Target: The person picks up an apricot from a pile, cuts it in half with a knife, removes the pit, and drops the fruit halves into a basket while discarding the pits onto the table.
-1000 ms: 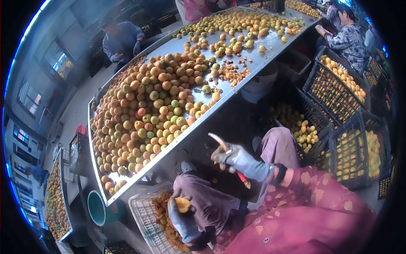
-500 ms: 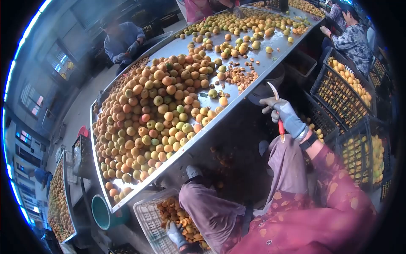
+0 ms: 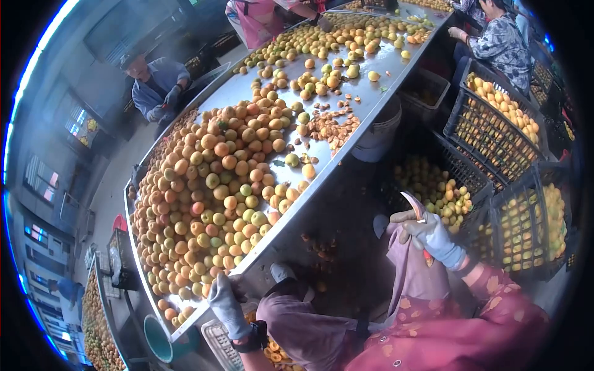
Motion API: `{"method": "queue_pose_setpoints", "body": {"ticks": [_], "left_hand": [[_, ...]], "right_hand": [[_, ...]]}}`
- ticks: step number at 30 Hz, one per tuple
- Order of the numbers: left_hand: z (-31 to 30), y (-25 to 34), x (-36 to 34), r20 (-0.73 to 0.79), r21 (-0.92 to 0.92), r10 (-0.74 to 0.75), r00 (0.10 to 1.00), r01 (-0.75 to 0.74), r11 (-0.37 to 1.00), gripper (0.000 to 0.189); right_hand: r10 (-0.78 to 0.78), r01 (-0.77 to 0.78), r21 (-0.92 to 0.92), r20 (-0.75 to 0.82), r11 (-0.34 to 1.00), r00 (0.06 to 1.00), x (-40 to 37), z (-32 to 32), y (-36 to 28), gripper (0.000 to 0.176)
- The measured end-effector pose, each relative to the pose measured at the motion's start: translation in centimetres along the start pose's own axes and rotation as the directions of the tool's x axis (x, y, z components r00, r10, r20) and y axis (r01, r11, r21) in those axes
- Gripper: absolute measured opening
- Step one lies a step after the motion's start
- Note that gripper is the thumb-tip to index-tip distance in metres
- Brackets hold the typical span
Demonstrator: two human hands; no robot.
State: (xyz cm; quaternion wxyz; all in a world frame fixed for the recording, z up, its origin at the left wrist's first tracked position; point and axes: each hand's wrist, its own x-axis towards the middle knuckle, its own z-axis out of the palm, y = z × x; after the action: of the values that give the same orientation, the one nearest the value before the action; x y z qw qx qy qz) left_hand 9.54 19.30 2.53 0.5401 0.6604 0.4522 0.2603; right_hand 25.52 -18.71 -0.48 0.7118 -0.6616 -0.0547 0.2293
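Observation:
My right hand (image 3: 433, 238), in a pale glove, is closed round a curved knife (image 3: 413, 205) with a red handle, above my right knee. My left hand (image 3: 227, 309), also gloved, is raised at the near edge of the metal table (image 3: 303, 201), beside the heap of orange and green fruit (image 3: 213, 185); its fingertips are partly hidden, and whether it holds anything does not show. Below it, a white crate (image 3: 219, 346) with halved fruit (image 3: 277, 355) is partly covered by my arm and leg.
Cut pieces (image 3: 331, 127) lie on the table. Black crates of fruit (image 3: 495, 120) stand at the right, near a white bucket (image 3: 377, 136). A teal tub (image 3: 162, 339) is at lower left. Co-workers (image 3: 158, 86) are along the table's far side and at upper right.
My left hand has risen from the halved fruit in the white crate to the table edge. My right hand, with the knife, is lower in view. The view has shifted.

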Motion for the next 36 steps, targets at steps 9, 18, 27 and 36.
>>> {"method": "queue_pose_setpoints", "body": {"ticks": [9,18,27,36], "left_hand": [[8.1,2.9,3.9,0.237,0.112,0.276,0.931,-0.308,0.945,0.028],[14.7,4.6,9.7,0.395,0.175,0.393,0.83,-0.488,0.855,0.027],[20.3,7.8,17.0,0.436,0.359,0.583,0.686,-0.726,0.586,0.028],[18.0,10.4,30.3,0.319,0.723,0.828,0.462,-0.683,0.102,0.058]], "right_hand": [[-0.204,0.206,-0.395,0.046,0.895,0.978,0.3,-1.8,1.7,0.021],[-0.349,0.309,-0.462,-0.002,0.831,0.937,0.4,-2.4,3.2,0.006],[-0.146,0.152,-0.174,0.05,0.973,0.988,1.3,-2.7,1.9,0.019],[-0.133,0.135,0.028,-0.06,0.99,0.989,3.8,-2.4,3.5,0.028]]}}
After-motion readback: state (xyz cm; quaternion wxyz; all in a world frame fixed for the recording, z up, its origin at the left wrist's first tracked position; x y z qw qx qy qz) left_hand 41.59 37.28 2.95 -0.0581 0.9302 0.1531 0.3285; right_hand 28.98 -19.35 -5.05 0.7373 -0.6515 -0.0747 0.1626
